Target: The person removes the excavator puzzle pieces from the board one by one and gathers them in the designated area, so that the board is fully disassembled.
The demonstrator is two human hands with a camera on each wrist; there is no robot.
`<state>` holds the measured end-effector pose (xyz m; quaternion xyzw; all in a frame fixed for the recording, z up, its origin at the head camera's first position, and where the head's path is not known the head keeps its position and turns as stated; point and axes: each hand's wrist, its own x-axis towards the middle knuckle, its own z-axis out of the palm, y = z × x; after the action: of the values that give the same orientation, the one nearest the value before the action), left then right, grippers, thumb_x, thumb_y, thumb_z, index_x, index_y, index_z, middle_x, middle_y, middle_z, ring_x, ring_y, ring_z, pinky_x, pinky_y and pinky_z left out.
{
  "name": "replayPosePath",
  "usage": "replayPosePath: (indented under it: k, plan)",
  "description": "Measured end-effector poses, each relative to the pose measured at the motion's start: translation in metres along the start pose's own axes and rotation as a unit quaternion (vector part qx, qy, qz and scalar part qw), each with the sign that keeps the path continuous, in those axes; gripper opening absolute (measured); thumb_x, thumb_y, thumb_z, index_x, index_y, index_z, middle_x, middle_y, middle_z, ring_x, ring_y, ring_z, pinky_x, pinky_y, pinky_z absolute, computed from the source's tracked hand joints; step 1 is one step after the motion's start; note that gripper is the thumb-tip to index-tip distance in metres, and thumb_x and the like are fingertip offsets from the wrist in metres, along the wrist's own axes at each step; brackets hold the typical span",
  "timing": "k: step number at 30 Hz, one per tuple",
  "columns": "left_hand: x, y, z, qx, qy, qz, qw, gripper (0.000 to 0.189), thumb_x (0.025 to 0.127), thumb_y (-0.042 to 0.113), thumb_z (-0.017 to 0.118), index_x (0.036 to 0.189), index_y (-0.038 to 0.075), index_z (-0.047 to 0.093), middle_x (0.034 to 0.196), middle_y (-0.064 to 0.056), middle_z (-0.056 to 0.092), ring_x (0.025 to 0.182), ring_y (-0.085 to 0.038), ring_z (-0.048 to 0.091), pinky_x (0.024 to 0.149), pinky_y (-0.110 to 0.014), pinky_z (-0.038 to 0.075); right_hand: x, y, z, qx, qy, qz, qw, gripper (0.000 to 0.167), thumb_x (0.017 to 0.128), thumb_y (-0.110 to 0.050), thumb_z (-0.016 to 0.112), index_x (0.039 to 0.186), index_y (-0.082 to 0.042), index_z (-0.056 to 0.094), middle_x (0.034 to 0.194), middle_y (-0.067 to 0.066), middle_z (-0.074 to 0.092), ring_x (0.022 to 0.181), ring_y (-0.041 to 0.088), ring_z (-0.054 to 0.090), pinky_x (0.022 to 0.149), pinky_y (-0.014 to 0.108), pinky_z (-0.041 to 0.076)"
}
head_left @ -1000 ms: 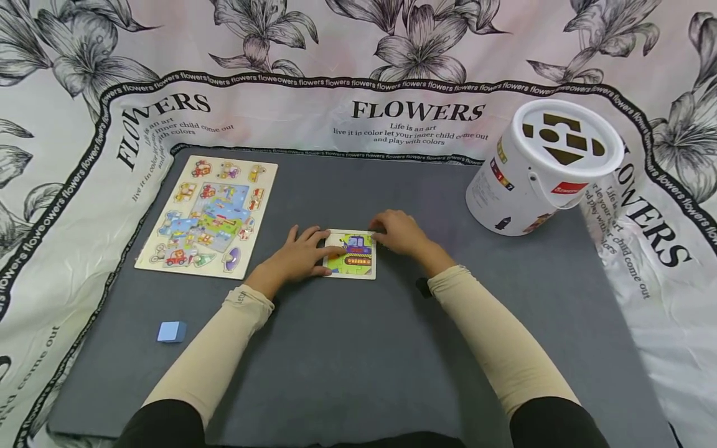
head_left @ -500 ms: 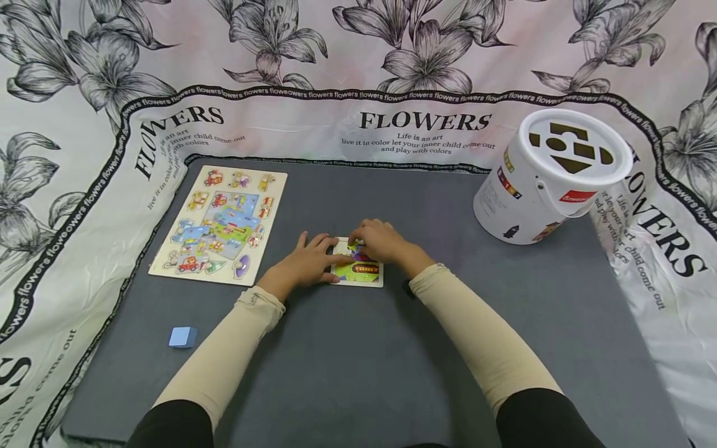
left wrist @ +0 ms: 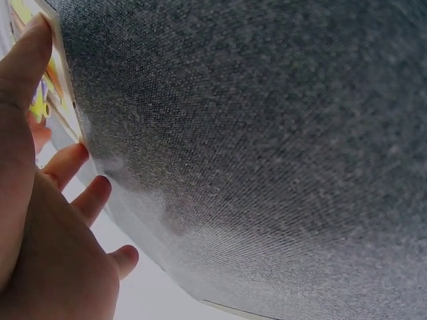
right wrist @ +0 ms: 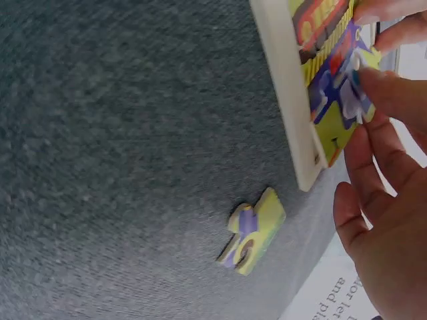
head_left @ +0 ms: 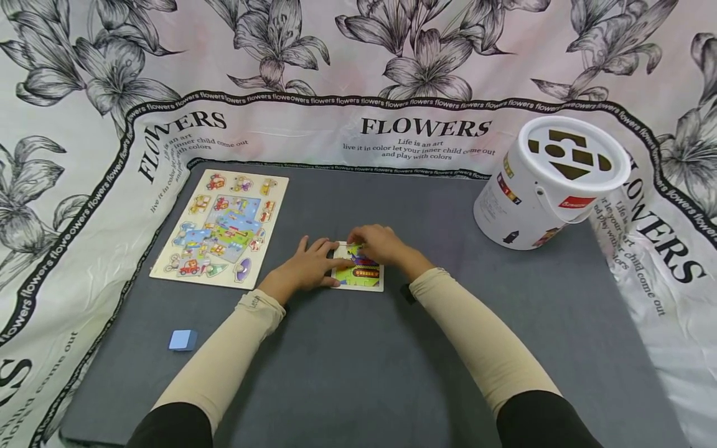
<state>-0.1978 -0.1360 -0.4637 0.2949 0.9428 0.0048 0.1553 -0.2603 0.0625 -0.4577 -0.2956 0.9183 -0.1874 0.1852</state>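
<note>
A small jigsaw board [head_left: 363, 289] with a pale wooden frame and a colourful vehicle picture lies flat on the table between both hands. My left hand [head_left: 302, 269] has its fingers spread, with the thumb at the frame's edge and one finger laid over the picture. Over the upper right of the board, my right hand [head_left: 381, 244] pinches a jigsaw piece [right wrist: 333, 137], green and purple. In the right wrist view this piece sits tilted, its edge raised at the frame. A loose yellow and purple jigsaw piece [right wrist: 259, 233] lies on the table close by, hidden in the head view.
A larger picture puzzle board [head_left: 168, 267] lies at the left of the grey table [head_left: 336, 367]. One blue block [head_left: 182, 340] sits near the left forearm. At the back right stands a white bucket [head_left: 515, 218] with a shape-hole lid.
My right hand has moved left from the frame's upper right corner onto the picture and pinches a piece there. The left hand stays on the board. The head view has shifted slightly.
</note>
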Motion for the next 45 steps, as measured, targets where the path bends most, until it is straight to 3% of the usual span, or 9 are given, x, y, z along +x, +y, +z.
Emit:
replayPosePath:
  k: [8, 13, 18, 22, 32, 38, 45]
  plan:
    - [0.008, 0.006, 0.006, -0.002, 0.000, 0.012, 0.9999, 0.057, 0.095, 0.051, 0.055, 0.148, 0.040, 0.039, 0.158, -0.011, 0.027, 0.145, -0.035, 0.020, 0.111, -0.069, 0.010, -0.008, 0.013, -0.006, 0.010, -0.036, 0.003, 0.9993, 0.038, 0.093, 0.002, 0.056, 0.124, -0.016, 0.066, 0.129, 0.005, 0.064, 0.124, 0.026, 0.054, 0.110, 0.056, 0.025]
    - [0.012, 0.011, 0.009, 0.005, 0.002, 0.020, 0.9998, 0.056, 0.095, 0.052, 0.054, 0.147, 0.041, 0.039, 0.157, -0.010, 0.028, 0.145, -0.035, 0.022, 0.111, -0.069, 0.012, -0.013, 0.021, -0.005, 0.029, -0.028, 0.000, 0.9992, 0.033, 0.093, 0.001, 0.055, 0.118, -0.016, 0.067, 0.125, 0.005, 0.066, 0.121, 0.025, 0.056, 0.110, 0.057, 0.025]
    - [0.013, 0.014, 0.009, 0.002, 0.005, 0.019, 0.9998, 0.056, 0.095, 0.052, 0.054, 0.147, 0.041, 0.040, 0.157, -0.011, 0.029, 0.145, -0.035, 0.022, 0.111, -0.069, 0.012, -0.017, 0.030, -0.005, 0.116, 0.003, -0.007, 0.9932, 0.020, 0.097, -0.006, 0.056, 0.113, -0.009, 0.068, 0.114, 0.008, 0.069, 0.108, 0.023, 0.063, 0.101, 0.046, 0.041]
    - [0.011, 0.014, 0.009, 0.000, 0.002, 0.015, 0.9999, 0.056, 0.094, 0.052, 0.054, 0.148, 0.041, 0.039, 0.157, -0.011, 0.028, 0.145, -0.035, 0.021, 0.111, -0.069, 0.011, -0.021, 0.036, -0.011, 0.156, 0.011, -0.019, 0.9875, 0.019, 0.099, -0.008, 0.055, 0.114, -0.005, 0.067, 0.112, 0.010, 0.068, 0.102, 0.022, 0.063, 0.088, 0.037, 0.051]
    - [-0.005, 0.002, 0.006, -0.014, 0.044, 0.011, 0.9988, 0.056, 0.093, 0.049, 0.059, 0.145, 0.036, 0.045, 0.154, -0.015, 0.032, 0.143, -0.038, 0.025, 0.110, -0.070, 0.013, -0.048, 0.071, -0.037, 0.138, 0.039, -0.004, 0.9897, 0.021, 0.097, -0.002, 0.053, 0.112, 0.004, 0.066, 0.111, 0.018, 0.068, 0.098, 0.027, 0.063, 0.082, 0.038, 0.049]
    - [-0.007, 0.000, 0.003, -0.020, 0.049, 0.014, 0.9985, 0.056, 0.092, 0.048, 0.061, 0.144, 0.034, 0.047, 0.154, -0.017, 0.033, 0.143, -0.040, 0.025, 0.110, -0.070, 0.012, -0.061, 0.092, -0.038, 0.129, 0.039, 0.029, 0.9905, 0.020, 0.095, -0.001, 0.055, 0.109, 0.004, 0.069, 0.107, 0.017, 0.070, 0.090, 0.023, 0.061, 0.074, 0.032, 0.046]
    - [-0.002, 0.004, 0.003, -0.019, 0.044, 0.024, 0.9986, 0.056, 0.093, 0.047, 0.059, 0.145, 0.034, 0.046, 0.154, -0.017, 0.032, 0.143, -0.040, 0.025, 0.110, -0.070, 0.012, -0.071, 0.099, -0.032, 0.118, 0.037, 0.049, 0.9912, 0.021, 0.096, -0.003, 0.055, 0.109, 0.001, 0.070, 0.108, 0.015, 0.070, 0.088, 0.021, 0.060, 0.075, 0.032, 0.047]
